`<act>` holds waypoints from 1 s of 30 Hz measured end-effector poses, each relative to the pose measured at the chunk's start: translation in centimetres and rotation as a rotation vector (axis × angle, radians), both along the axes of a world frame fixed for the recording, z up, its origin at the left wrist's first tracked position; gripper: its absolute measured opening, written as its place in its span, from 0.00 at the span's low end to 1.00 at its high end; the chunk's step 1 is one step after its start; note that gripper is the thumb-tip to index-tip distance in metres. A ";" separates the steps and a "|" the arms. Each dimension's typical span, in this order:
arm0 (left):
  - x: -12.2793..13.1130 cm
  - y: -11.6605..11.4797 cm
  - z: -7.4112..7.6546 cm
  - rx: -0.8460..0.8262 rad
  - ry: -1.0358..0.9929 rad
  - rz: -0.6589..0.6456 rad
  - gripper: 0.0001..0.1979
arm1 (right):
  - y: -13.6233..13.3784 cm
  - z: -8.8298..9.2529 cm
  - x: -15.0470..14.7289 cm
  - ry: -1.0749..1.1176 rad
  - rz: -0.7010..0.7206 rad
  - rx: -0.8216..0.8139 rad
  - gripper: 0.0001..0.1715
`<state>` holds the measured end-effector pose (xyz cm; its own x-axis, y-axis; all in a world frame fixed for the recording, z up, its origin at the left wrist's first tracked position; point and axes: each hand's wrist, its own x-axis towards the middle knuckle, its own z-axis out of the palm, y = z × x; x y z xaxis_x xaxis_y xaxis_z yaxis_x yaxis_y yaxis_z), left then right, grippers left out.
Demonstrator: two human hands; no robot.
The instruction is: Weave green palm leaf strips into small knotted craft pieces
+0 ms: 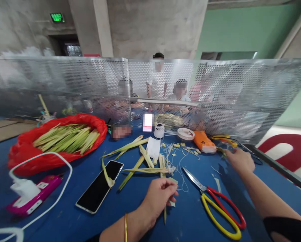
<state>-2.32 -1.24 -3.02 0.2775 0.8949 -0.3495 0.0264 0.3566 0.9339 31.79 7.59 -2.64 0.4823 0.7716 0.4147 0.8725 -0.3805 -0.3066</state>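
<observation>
Faces a perforated screen [89, 77] and green wall [236, 28] across a blue tabletop [188, 215]. Curls the fingers [170, 191] of the left hand [159, 195] well in from the far edge, beside strewn leaf strips [150, 170]. Extends the right hand [241, 162] near the far right corner; cannot tell either grip.

The left hand [160, 195] is held near the middle, its fingers [171, 191] curled in beside the thumb. The right forearm [266, 198] is stretched forward, with the right hand [241, 160] turned back upward and its fingertips [227, 154] directed inward.
</observation>
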 end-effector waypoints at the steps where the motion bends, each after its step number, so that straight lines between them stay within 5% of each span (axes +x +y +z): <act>1: 0.1 -0.1 -0.1 0.014 0.014 0.001 0.08 | -0.2 0.2 -0.7 0.004 -0.019 -0.009 0.38; 5: 0.0 0.0 -0.4 0.126 0.080 -0.051 0.06 | -2.1 0.5 -5.5 0.012 0.028 -0.003 0.33; 9: -1.6 1.6 0.6 0.399 0.265 0.013 0.10 | -5.9 -0.1 -11.7 0.115 0.489 -0.068 0.18; 11: -3.1 3.0 1.6 0.555 0.501 0.124 0.14 | -8.1 -0.6 -14.6 0.106 0.724 -0.150 0.17; 15: -7.0 6.7 3.0 0.814 1.115 0.285 0.15 | -11.3 -1.5 -18.7 -0.003 0.912 -0.176 0.13; 18: -9.7 9.3 2.7 0.758 1.464 0.266 0.14 | -11.9 -1.9 -19.8 -0.102 0.958 -0.171 0.12; 25: -12.1 11.5 1.0 0.713 1.584 0.226 0.16 | -10.5 -2.7 -18.7 -0.236 0.949 -0.155 0.09; 30: -11.6 10.9 2.1 0.766 1.612 0.295 0.20 | -10.6 -2.8 -18.6 -0.250 0.952 -0.132 0.09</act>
<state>-13.95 9.67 -0.90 -0.0605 0.9217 0.3832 0.9979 0.0655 0.0000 13.23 -3.05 -5.42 -0.4521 0.8390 0.3028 0.8657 0.4945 -0.0777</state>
